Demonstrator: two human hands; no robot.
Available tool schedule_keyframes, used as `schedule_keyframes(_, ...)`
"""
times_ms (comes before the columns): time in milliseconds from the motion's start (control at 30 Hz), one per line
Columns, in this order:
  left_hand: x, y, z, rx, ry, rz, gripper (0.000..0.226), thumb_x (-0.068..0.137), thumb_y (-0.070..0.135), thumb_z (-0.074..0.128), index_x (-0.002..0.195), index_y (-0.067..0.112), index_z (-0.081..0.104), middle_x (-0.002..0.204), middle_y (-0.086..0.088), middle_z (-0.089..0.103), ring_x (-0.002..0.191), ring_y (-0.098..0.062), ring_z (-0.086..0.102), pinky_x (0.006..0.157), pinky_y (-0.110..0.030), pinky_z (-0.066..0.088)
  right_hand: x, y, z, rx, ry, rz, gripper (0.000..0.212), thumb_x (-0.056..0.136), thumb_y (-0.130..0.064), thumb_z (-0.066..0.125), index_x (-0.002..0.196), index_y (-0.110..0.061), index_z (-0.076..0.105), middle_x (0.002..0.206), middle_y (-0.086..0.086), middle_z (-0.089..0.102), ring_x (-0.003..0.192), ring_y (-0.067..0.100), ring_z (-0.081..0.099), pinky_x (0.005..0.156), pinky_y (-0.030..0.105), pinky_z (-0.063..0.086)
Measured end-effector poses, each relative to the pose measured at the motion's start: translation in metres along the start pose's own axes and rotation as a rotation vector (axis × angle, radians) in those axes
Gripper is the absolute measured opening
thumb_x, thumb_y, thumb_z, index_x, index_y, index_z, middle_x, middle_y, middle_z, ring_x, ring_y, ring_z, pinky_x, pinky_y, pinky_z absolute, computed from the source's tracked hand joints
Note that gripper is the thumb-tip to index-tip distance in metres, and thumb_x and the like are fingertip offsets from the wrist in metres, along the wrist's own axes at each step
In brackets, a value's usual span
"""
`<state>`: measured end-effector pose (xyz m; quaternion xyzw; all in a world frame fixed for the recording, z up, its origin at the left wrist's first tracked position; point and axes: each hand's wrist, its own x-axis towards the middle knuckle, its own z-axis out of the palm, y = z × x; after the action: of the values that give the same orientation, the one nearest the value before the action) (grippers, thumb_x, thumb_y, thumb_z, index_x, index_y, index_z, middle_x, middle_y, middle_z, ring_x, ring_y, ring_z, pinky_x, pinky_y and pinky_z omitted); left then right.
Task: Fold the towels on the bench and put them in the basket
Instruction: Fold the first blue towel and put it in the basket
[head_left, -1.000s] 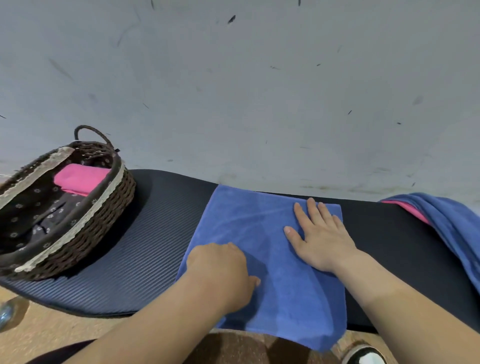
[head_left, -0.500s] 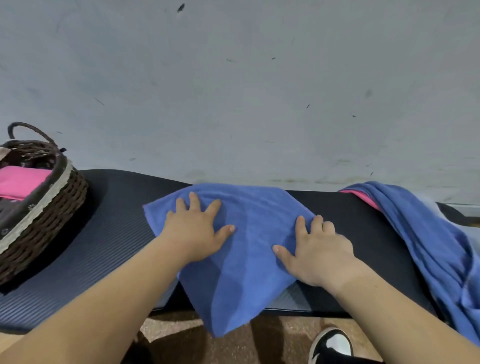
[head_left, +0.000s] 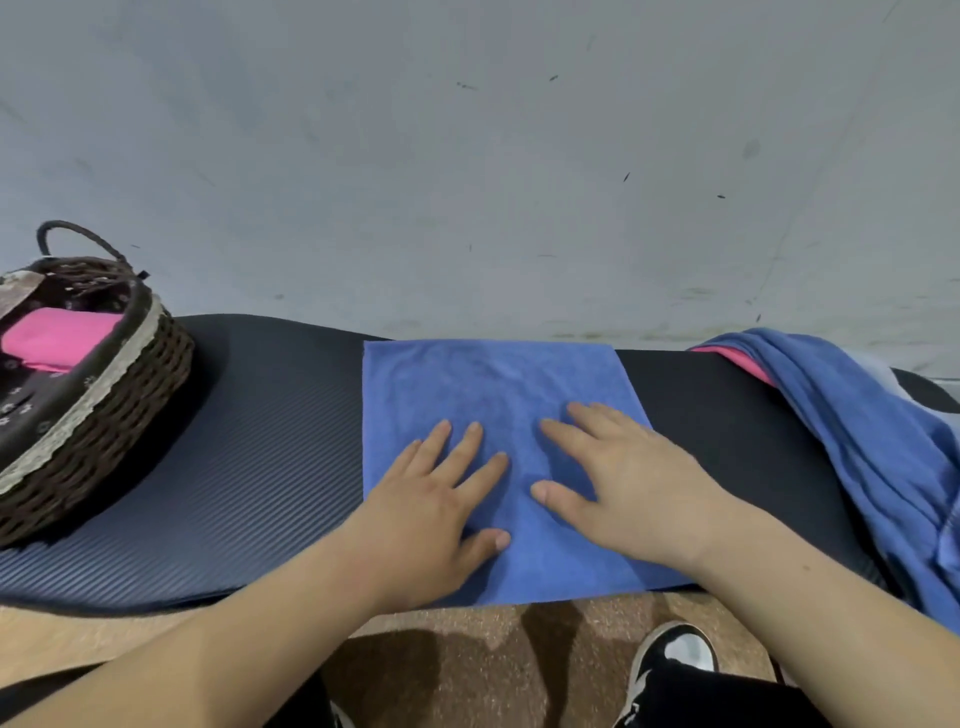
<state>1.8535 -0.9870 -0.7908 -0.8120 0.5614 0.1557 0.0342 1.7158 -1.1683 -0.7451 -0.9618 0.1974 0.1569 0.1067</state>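
Both hands, left hand (head_left: 431, 514) and right hand (head_left: 628, 483), lay flat and empty, side by side on the blue terry towel (head_left: 493, 384), which had squared up from a skewed diamond half a second before, ready for folding, dark wicker basket (head_left: 119, 384) off left.

Blue towel (head_left: 493, 384) flat on bench (head_left: 270, 467), both hands — left (head_left: 431, 514), right (head_left: 634, 488) — pressed flat, basket (head_left: 104, 415) left

Both bare forearms are stretched forward. The left hand (head_left: 431, 512) is laid flat, palm down, fingers spread. The right hand (head_left: 631, 480) is laid flat beside it, fingers spread, thumbs nearly meeting.
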Motion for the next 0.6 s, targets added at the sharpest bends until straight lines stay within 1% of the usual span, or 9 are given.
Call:
schedule_keyframes(67,0.002,-0.014,0.006,-0.012,0.024,0.030,0.078,0.098,0.074,0.025,0.162,0.040,-0.003,0.169,0.005,-0.019,0.156,-0.024,-0.021,0.128,-0.044,-0.003,0.002,0.002,0.017,0.004,-0.120,-0.052,0.081,0.095,-0.075,0.030,0.161,-0.041,-0.004,0.171,-0.002,-0.015,0.157,0.021,-0.016,0.128,0.040,0.001)
schedule_keyframes(133,0.008,-0.032,0.008,-0.020,0.052,0.078,0.076,0.097,0.075,0.026,0.161,0.044,-0.001,0.170,0.008,-0.016,0.156,-0.022,-0.019,0.129,-0.043,-0.003,0.002,0.004,0.030,-0.016,-0.157,-0.020,0.085,0.094,-0.078,0.025,0.158,-0.043,-0.018,0.165,-0.002,-0.033,0.152,0.022,-0.030,0.127,0.043,-0.009)
schedule_keyframes(267,0.016,-0.056,0.003,-0.056,0.066,0.119,0.080,0.091,0.080,0.019,0.161,0.045,0.004,0.170,0.010,-0.010,0.157,-0.019,-0.015,0.126,-0.035,-0.009,0.001,-0.005,0.037,-0.053,-0.161,0.026,0.094,0.079,-0.084,0.006,0.156,-0.040,-0.024,0.162,-0.001,-0.039,0.150,0.025,-0.035,0.126,0.047,-0.010)
schedule_keyframes(333,0.017,-0.059,0.002,-0.075,0.086,0.107,0.083,0.089,0.082,0.019,0.162,0.042,0.010,0.171,0.006,-0.005,0.158,-0.020,-0.010,0.127,-0.036,-0.006,0.003,-0.012,0.042,-0.063,-0.189,0.019,0.089,0.087,-0.082,0.009,0.155,-0.038,-0.027,0.159,-0.001,-0.042,0.148,0.026,-0.039,0.125,0.049,-0.012)
schedule_keyframes(400,0.014,-0.056,0.003,-0.073,0.149,0.107,0.079,0.093,0.075,0.029,0.160,0.033,0.028,0.171,-0.002,0.012,0.158,-0.025,0.008,0.129,-0.040,0.010,0.007,-0.015,0.047,-0.058,-0.194,0.028,0.085,0.093,-0.079,0.013,0.153,-0.038,-0.031,0.156,0.000,-0.047,0.144,0.026,-0.043,0.124,0.050,-0.015)
schedule_keyframes(433,0.011,-0.053,0.004,-0.063,0.205,0.130,0.072,0.095,0.068,0.036,0.154,0.027,0.042,0.167,-0.006,0.027,0.154,-0.028,0.025,0.126,-0.042,0.024,0.010,-0.014,0.049,-0.051,-0.195,0.032,0.085,0.093,-0.079,0.014,0.152,-0.039,-0.032,0.155,-0.001,-0.049,0.143,0.026,-0.045,0.123,0.050,-0.017)
schedule_keyframes(500,0.002,-0.048,0.003,-0.044,0.329,0.199,0.045,0.096,0.052,0.050,0.123,0.019,0.065,0.141,-0.005,0.056,0.127,-0.028,0.057,0.104,-0.044,0.050,0.019,-0.011,0.049,-0.022,-0.186,0.032,0.086,0.091,-0.081,0.014,0.152,-0.041,-0.032,0.154,-0.002,-0.050,0.141,0.024,-0.047,0.122,0.050,-0.020)
schedule_keyframes(533,-0.003,-0.047,0.002,-0.034,0.375,0.218,0.033,0.095,0.048,0.052,0.104,0.020,0.065,0.121,-0.001,0.061,0.108,-0.024,0.061,0.089,-0.043,0.054,0.024,-0.009,0.049,-0.009,-0.180,0.032,0.086,0.090,-0.082,0.016,0.152,-0.043,-0.031,0.154,-0.003,-0.050,0.141,0.023,-0.048,0.122,0.050,-0.020)
schedule_keyframes(600,-0.015,-0.048,-0.002,-0.029,0.406,0.219,0.032,0.092,0.052,0.054,0.081,0.023,0.057,0.094,0.006,0.054,0.082,-0.016,0.053,0.070,-0.038,0.052,0.034,-0.006,0.046,0.010,-0.170,0.034,0.087,0.090,-0.083,0.018,0.153,-0.044,-0.029,0.155,-0.004,-0.049,0.142,0.022,-0.047,0.122,0.050,-0.021)
